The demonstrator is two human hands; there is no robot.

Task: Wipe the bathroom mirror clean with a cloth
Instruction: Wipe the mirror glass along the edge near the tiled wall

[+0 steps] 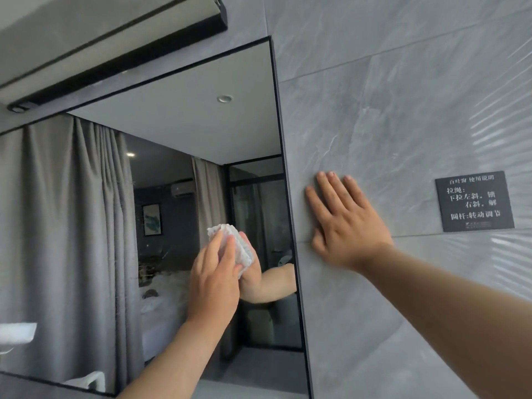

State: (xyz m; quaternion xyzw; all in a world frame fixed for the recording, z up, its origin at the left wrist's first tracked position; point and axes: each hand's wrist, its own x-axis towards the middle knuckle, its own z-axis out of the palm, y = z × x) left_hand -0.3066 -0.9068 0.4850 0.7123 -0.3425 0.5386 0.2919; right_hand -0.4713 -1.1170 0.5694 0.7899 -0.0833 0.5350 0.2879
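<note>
At centre frame, a white quilted cloth (236,243) looks soft and textured against the glossy, smooth mirror (172,168). On the right, the grey marbled wall tiles (403,110) carry a satin sheen; the black sign (474,201) looks matt.

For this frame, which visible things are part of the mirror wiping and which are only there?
Job: mirror; white cloth, pressed to the glass by the left hand.

Only there: right hand, flat on the grey tiled wall; black instruction sign; black blind rail above the mirror.
</note>
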